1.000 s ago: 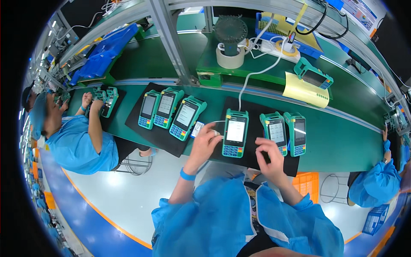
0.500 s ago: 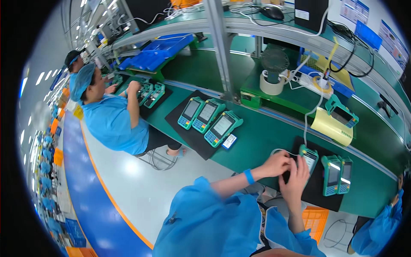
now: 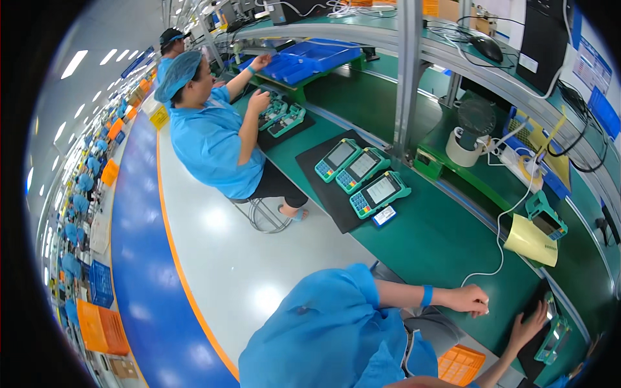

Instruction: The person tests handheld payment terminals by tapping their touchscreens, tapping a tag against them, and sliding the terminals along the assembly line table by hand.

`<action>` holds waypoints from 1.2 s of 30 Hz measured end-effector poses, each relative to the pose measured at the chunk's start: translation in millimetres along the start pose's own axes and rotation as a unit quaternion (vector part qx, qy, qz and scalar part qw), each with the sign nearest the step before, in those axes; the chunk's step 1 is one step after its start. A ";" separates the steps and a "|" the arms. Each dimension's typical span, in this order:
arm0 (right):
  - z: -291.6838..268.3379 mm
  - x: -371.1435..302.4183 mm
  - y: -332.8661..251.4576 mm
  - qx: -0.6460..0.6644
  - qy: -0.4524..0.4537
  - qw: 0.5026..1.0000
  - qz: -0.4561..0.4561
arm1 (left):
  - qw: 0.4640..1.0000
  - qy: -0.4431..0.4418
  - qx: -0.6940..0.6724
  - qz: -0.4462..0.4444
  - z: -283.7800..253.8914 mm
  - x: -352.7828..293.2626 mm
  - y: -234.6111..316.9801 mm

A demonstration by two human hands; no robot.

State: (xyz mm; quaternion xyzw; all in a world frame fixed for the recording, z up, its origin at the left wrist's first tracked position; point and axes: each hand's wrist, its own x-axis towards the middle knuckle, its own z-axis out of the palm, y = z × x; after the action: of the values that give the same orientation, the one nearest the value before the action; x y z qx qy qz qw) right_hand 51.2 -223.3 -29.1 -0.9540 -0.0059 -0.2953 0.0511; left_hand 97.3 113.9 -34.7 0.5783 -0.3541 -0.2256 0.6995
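My left hand is closed over the green table, a small white piece showing at its fingertips. A white cable runs down to that wrist, so the piece appears to be the cable's end. My right hand has its fingers stretched out beside a green handheld payment terminal on a black mat; whether it touches the terminal I cannot tell. Nearer the edge another payment terminal lies on that mat. Further left, three payment terminals lie face up on a second black mat, with a small blue-and-white card-like piece beside them.
A co-worker in blue sits at the left before opened terminals and blue trays. A metal post rises from the bench. A small fan, a yellow sheet and a tilted terminal stand at the back.
The view has swung left. My hands, close together at one terminal before, are now apart; the left has drawn away from it with the cable, and the right has opened out.
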 end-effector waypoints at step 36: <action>-146.7 129.2 -177.3 0.517 0.326 0.738 -0.284 | 0.981 -0.111 -0.080 0.140 -54.4 55.1 225.3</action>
State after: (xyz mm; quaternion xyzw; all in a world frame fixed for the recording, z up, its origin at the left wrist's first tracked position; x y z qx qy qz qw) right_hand 68.0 -64.2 180.8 -0.5798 -0.4116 -0.5409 0.4493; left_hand 153.0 160.8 192.1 0.4367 -0.4879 -0.2161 0.7242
